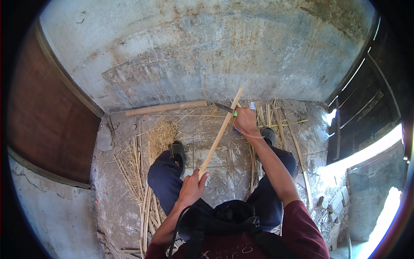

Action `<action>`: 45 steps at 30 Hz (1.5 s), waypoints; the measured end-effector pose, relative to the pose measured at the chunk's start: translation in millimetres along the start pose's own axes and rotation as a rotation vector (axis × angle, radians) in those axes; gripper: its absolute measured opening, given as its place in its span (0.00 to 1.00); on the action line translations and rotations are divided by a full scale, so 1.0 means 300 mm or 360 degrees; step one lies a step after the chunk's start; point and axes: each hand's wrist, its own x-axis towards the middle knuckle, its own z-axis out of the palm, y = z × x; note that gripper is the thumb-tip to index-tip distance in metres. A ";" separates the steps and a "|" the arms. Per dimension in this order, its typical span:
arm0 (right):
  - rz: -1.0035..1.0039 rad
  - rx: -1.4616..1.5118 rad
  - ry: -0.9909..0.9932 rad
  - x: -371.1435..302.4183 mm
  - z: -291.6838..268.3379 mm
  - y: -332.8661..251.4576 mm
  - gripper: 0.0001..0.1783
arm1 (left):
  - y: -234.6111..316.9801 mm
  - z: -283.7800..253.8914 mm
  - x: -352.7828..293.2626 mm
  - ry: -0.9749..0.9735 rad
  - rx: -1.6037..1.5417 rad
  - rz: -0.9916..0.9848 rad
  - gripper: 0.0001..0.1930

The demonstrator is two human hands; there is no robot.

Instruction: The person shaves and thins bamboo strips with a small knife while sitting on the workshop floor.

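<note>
A weathered wall at twelve o'clock, a littered floor below, a pale strip mid-view.
From afar I see it run seven to one o'clock: the fingers of the left hand clench its near end, seemingly to steady it; those of the right hand, toward three, grip a knife crossing it.

We see a dusty grey floor, with a messy heap of pale shavings on the left and lots of long thin strips lying nearer to us. Along the far edge, we see a thick round pole. On the right, we see more strips, one very long piece and some grey blocks.
</note>
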 end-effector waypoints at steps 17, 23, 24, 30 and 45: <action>-0.0026 -0.0067 -0.0018 0.019 0.039 0.055 0.09 | -0.002 -0.005 0.007 -0.0004 0.0009 0.0038 0.23; -0.0077 -0.0066 -0.0019 -0.005 0.025 0.029 0.09 | -0.054 0.014 0.011 -0.0074 -0.0046 -0.0002 0.25; -0.0106 -0.0080 -0.0008 -0.009 0.025 0.023 0.08 | -0.064 0.018 0.010 -0.0075 -0.0042 0.0001 0.26; -0.0112 -0.0075 -0.0046 -0.019 0.021 0.031 0.08 | -0.045 0.020 -0.004 -0.0006 0.0032 0.0023 0.25; -0.0088 0.0030 0.0001 -0.026 -0.013 0.014 0.09 | -0.025 0.017 -0.009 0.0002 0.0032 -0.0015 0.24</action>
